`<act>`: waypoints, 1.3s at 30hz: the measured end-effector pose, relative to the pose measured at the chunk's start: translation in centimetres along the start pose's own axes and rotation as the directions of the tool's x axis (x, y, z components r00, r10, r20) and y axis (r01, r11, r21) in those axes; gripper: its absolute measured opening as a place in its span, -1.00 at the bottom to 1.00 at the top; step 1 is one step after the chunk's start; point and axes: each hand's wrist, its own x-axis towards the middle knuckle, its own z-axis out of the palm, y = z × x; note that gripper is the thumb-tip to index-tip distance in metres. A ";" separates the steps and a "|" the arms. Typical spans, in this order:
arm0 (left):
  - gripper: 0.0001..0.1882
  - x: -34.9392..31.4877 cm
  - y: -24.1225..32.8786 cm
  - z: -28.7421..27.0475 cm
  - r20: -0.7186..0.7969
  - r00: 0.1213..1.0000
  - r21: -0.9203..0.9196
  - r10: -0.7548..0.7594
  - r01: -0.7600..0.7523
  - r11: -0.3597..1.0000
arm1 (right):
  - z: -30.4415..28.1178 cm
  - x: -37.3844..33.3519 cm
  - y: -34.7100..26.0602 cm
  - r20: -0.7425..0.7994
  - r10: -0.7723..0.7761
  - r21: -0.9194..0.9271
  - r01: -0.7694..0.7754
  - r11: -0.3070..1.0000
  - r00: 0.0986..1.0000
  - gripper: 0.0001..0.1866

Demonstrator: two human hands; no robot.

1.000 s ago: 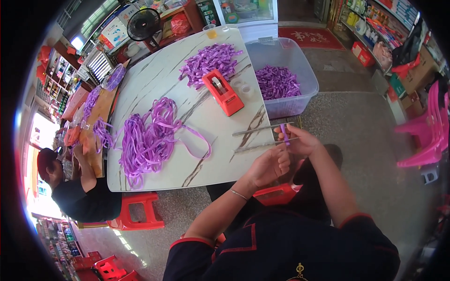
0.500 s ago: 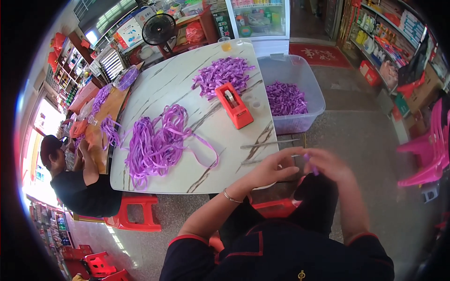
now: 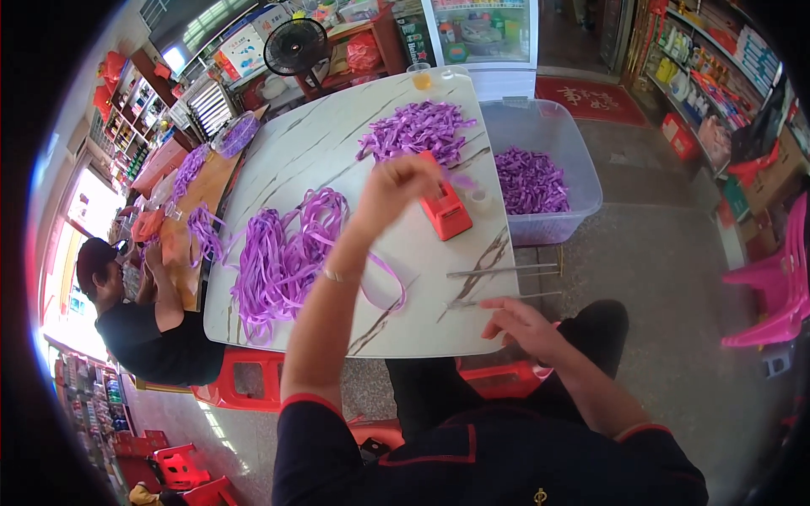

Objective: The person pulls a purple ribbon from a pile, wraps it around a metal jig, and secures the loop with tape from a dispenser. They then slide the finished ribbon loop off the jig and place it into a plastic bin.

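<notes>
The two hands are well apart. The left hand [image 3: 403, 187] is lifted over the bench [image 3: 316, 143], blurred, with its fingers curled; a smeared purple scrap [image 3: 461, 180] shows just beside the fingertips, and I cannot tell whether they grip it. The right hand [image 3: 530, 331] is at the near right corner of the bench, fingers loosely spread, near two thin metal rods [image 3: 485, 272] that jut past the edge.

Partly hidden by the left hand is a red tape dispenser [image 3: 447, 221], a clear roll [image 3: 478, 196] beside it. Behind it lies a heap of short purple ribbon pieces [image 3: 426, 126]. A tangle of long purple ribbon [image 3: 283, 261] lies left of the raised forearm, one loop trailing behind it.

Against the right edge, a clear plastic tub [image 3: 582, 198] holds more purple pieces [image 3: 531, 181]. A cup [image 3: 420, 78] of yellow drink stands at the far end. To the left, a person in black [image 3: 156, 337] sits on a red stool [image 3: 245, 379] at a wooden table [image 3: 179, 261].
</notes>
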 end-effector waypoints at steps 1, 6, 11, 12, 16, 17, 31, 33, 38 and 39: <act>-0.88 1.5 -0.3 -2.0 -0.077 0.997 0.070 0.019 -0.013 0.997 | 0.4 0.2 0.1 -0.020 -0.006 -0.099 0.004 0.995 1.000 -0.62; -0.71 4.3 -3.0 -8.8 -0.352 0.933 0.680 0.075 0.200 0.705 | 1.3 0.4 0.4 -0.039 -0.043 -0.206 0.034 0.978 0.998 -0.68; -0.76 -1.3 -3.5 -10.5 -0.053 0.991 0.857 -0.127 0.110 0.504 | 1.5 0.3 0.5 -0.063 -0.114 -0.342 0.086 0.936 0.992 -0.73; -0.79 -2.9 -3.6 -10.5 0.046 0.978 0.860 -0.202 0.064 0.506 | 1.4 0.4 0.6 -0.067 -0.098 -0.330 0.071 0.941 0.993 -0.73; -0.80 -7.9 -4.6 -11.0 0.026 0.946 0.856 -0.323 0.146 0.497 | 1.5 0.7 1.5 -0.092 -0.143 -0.292 0.111 0.950 0.985 -0.72; -0.80 -8.7 -4.6 -10.6 0.028 0.946 0.857 -0.322 0.143 0.495 | 1.4 0.7 1.5 -0.093 -0.146 -0.291 0.113 0.950 0.985 -0.72; -0.87 -10.9 -6.5 -6.9 -0.028 0.978 0.833 -0.207 0.137 0.536 | 2.4 1.9 0.0 0.005 -0.179 -0.451 0.162 0.878 0.984 -0.69; -0.87 -11.2 -5.4 -5.3 0.054 0.981 0.741 -0.185 0.085 0.666 | 3.7 3.8 -0.6 -0.035 -0.332 -0.527 0.265 0.808 0.943 -0.66; -0.88 -11.5 -2.7 -1.6 0.094 0.993 0.706 -0.068 -0.018 0.708 | 6.5 10.3 -0.8 -0.141 -0.393 -0.415 0.306 0.857 0.909 -0.55; -0.87 -11.6 -2.6 -1.5 0.095 0.993 0.717 -0.066 -0.023 0.696 | 7.1 11.0 -1.3 -0.152 -0.247 -0.272 0.199 0.941 0.957 -0.54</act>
